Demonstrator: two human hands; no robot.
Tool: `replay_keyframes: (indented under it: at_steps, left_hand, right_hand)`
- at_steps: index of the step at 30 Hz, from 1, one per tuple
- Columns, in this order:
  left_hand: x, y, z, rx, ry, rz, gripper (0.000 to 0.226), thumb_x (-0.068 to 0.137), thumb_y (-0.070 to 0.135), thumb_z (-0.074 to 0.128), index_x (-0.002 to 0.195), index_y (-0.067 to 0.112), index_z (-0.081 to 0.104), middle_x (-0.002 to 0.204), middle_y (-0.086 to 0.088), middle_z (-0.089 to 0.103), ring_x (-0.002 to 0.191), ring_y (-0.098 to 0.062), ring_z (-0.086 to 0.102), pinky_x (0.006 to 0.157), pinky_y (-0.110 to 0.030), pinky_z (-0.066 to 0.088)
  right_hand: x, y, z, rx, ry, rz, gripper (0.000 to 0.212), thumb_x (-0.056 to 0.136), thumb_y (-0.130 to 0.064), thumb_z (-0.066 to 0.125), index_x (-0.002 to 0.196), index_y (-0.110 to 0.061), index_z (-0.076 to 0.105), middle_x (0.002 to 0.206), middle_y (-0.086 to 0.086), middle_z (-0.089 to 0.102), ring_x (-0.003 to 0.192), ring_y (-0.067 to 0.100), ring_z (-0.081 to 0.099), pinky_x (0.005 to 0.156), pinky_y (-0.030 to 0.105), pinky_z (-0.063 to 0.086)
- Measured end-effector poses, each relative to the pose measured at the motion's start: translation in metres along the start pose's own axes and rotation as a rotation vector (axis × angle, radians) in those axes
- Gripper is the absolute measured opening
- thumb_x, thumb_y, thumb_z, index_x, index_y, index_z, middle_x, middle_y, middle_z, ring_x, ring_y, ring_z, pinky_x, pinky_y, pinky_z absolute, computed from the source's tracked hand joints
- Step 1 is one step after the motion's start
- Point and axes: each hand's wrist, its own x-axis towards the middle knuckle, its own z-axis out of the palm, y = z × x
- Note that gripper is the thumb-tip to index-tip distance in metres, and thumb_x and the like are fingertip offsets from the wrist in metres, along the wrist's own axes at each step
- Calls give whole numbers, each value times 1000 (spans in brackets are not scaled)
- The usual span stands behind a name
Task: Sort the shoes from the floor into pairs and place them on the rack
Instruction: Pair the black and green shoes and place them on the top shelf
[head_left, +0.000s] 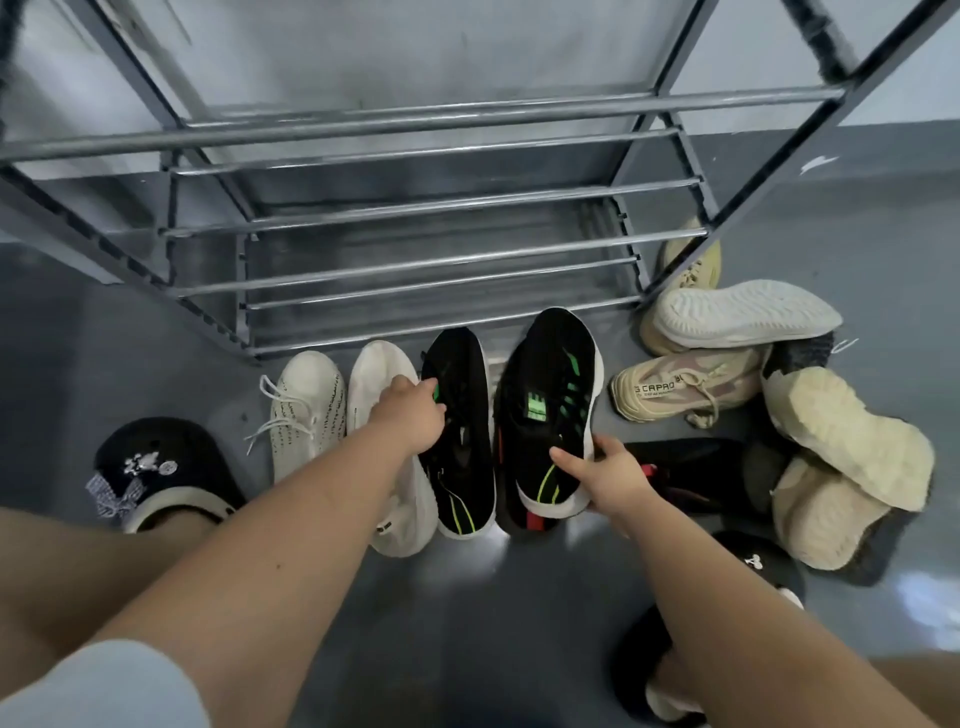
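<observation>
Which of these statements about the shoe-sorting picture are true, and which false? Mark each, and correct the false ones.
1. Each hand holds a black shoe. True: left hand on left black shoe, right hand on right black shoe.
2. The rack already holds shoes. False: its bars are bare.
3. Two white shoes lie left of the black ones. True.
4. The beige shoes stand in a neat row. False: they lie piled, some sole up.

The two sneakers (545, 415) in the middle are black with neon green stripes and white soles, beside a white pair (306, 410). The heaped shoes (691, 387) are beige and cream. The rack (415, 208) is grey metal, the floor (467, 597) dark grey, and the slippers (156, 462) black with white charms.
</observation>
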Motion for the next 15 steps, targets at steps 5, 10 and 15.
replay_keyframes:
  at_steps: [5, 10, 15]
  left_hand:
    - [28, 3, 0, -16, -36, -89, 51, 98, 38, 34, 146, 19, 29, 147, -15, 27, 127, -34, 41, 107, -41, 37]
    - [42, 13, 0, 69, -8, -186, 48, 97, 40, 34, 137, 14, 42, 137, -14, 37, 116, -32, 48, 96, -39, 44]
    - [49, 25, 0, -10, -2, -366, 47, 95, 35, 40, 132, 7, 48, 133, -13, 43, 115, -31, 51, 92, -36, 44]
  right_hand:
    - [17, 4, 9, 46, -36, 122, 72, 78, -32, 76, 135, -8, 40, 119, 9, 63, 105, 27, 63, 94, 46, 51]
    - [30, 6, 10, 47, -5, 163, 81, 74, -40, 78, 137, -8, 38, 124, 8, 60, 109, 28, 61, 98, 46, 49]
    - [32, 5, 11, 23, 9, 187, 78, 75, -37, 77, 137, -9, 38, 125, 8, 60, 111, 28, 60, 98, 45, 48]
